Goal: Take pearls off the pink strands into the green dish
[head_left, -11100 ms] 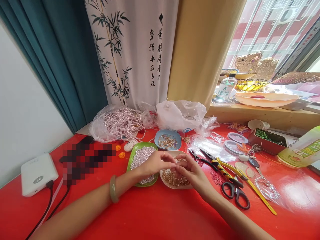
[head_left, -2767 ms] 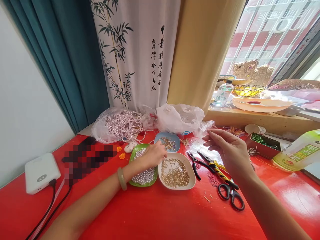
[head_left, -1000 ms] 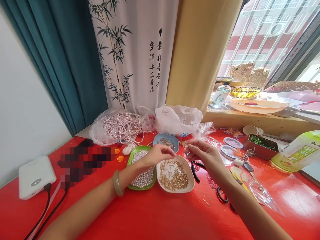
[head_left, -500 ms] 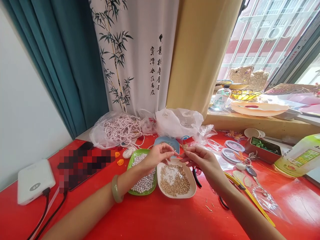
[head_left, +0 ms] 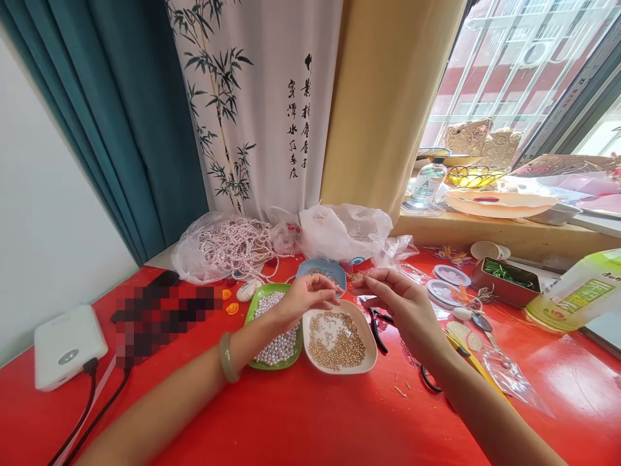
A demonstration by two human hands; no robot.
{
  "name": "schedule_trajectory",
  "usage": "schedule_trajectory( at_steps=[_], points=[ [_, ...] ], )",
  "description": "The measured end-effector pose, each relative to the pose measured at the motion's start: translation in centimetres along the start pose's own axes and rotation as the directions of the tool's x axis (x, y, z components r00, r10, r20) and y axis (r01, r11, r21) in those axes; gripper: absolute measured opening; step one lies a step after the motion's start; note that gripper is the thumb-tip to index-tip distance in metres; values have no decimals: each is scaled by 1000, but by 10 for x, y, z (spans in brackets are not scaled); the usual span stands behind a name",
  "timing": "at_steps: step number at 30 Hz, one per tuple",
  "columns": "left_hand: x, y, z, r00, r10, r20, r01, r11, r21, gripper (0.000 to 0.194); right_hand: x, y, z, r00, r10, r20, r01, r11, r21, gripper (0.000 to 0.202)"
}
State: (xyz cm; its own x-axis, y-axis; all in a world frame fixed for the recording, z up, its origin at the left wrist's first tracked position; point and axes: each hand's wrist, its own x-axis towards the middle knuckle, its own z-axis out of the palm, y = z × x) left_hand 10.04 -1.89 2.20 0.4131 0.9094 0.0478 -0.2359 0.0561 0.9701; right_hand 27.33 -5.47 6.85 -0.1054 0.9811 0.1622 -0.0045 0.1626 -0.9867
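My left hand (head_left: pixel 310 296), with a pale green bangle (head_left: pixel 228 358) on its wrist, pinches something too small to make out above the two bead dishes. Facing it, my right hand (head_left: pixel 392 294) has thumb and forefinger pressed together; whatever is between them is also too tiny to name. A narrow gap separates the fingertips of both hands. Below them sits a white dish (head_left: pixel 339 370) of small gold beads (head_left: pixel 345 349). Partly hidden by my left forearm is a green dish (head_left: pixel 297 358) of pearl-white beads (head_left: pixel 277 349). Behind the hands stands a blue dish (head_left: pixel 301 266) with small pieces.
Black-handled pliers (head_left: pixel 378 333) lie right of the white dish. Further right are yellow tweezers (head_left: pixel 473 362), ribbon spools (head_left: pixel 444 294), a red box (head_left: pixel 504 285) and a bottle (head_left: pixel 577 294). Pearl strands (head_left: pixel 237 243) and plastic bags (head_left: pixel 344 230) line the back. A white power bank (head_left: pixel 70 349) sits left.
My fingertips have drawn apart, the right hand moving slightly right and up from the left. The whole view has shifted a little.
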Motion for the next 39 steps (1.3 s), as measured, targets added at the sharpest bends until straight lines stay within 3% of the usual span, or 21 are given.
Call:
schedule_trajectory(
  at_steps=[3,7,11,15,17,22,25,28,32,39],
  points=[
    [3,-3,-6,999,21,-41,-20,1000,22,25,1,2,1,1000,-3,2,3,1000,-22,23],
    [7,-3,-19,999,1,42,-17,924,381,19,2,4,1,1000,-2,0,2,998,-65,25],
    [4,1,-26,967,-122,224,-70,718,692,13,3,5,0,1000,0,10,1,998,-70,24],
    [-3,4,-22,942,-74,327,-243,521,818,17,5,6,-1,1000,-1,22,3,996,-88,24],
    [-4,4,-21,947,-43,319,-271,427,863,17,5,7,-1,1000,0,24,2,996,-92,24],
    [-3,-4,-25,985,8,173,-172,154,973,17,5,5,-1,1000,0,-22,-2,997,-77,26],
    [-2,-10,-26,977,41,210,-208,-36,977,16,4,5,-1,1000,-2,-30,0,997,-78,26],
    [-1,-14,-25,968,42,247,-239,-146,960,14,4,4,-2,1000,2,-6,-2,997,-79,25],
    [-3,-14,-22,958,20,287,-277,-204,939,14,4,4,1,1000,15,14,-13,994,-104,22],
    [-5,-10,-18,956,-13,292,-291,-122,949,16,3,41,16,993,71,99,-52,982,-184,16]
  ],
)
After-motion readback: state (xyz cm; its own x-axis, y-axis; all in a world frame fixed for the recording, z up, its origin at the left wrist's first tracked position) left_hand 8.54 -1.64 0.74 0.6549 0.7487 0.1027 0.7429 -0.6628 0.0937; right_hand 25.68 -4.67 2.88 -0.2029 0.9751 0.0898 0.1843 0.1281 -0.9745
